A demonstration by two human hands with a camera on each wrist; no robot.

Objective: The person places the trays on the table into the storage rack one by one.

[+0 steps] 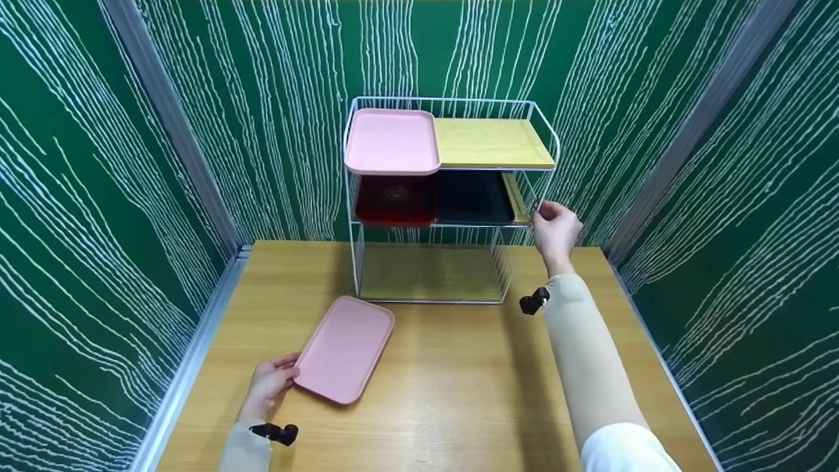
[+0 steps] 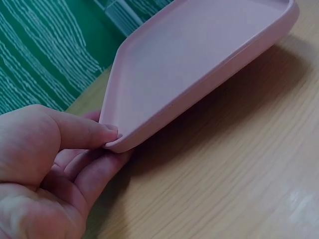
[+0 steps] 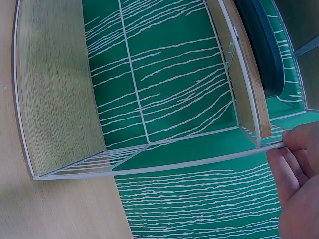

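Note:
In the head view my left hand (image 1: pixel 269 381) pinches the near left corner of a pink tray (image 1: pixel 345 349). Thumb on top and fingers beneath, that hand (image 2: pixel 60 164) tilts the tray (image 2: pixel 184 59) above the wooden table in the left wrist view. My right hand (image 1: pixel 556 229) grips the front right post of a white wire shelf rack (image 1: pixel 354 262) at middle-shelf height. The right wrist view has its fingers (image 3: pixel 285 174) around the thin post, close to the middle shelf's board (image 3: pixel 249 74).
On the rack's top shelf sits another pink tray (image 1: pixel 392 141), left of bare yellowish board (image 1: pixel 491 141). A dark red tray (image 1: pixel 395 200) and a dark blue tray (image 1: pixel 473 196) lie on the middle shelf. Green walls with white lines (image 1: pixel 295 131) enclose the table (image 1: pixel 446 393).

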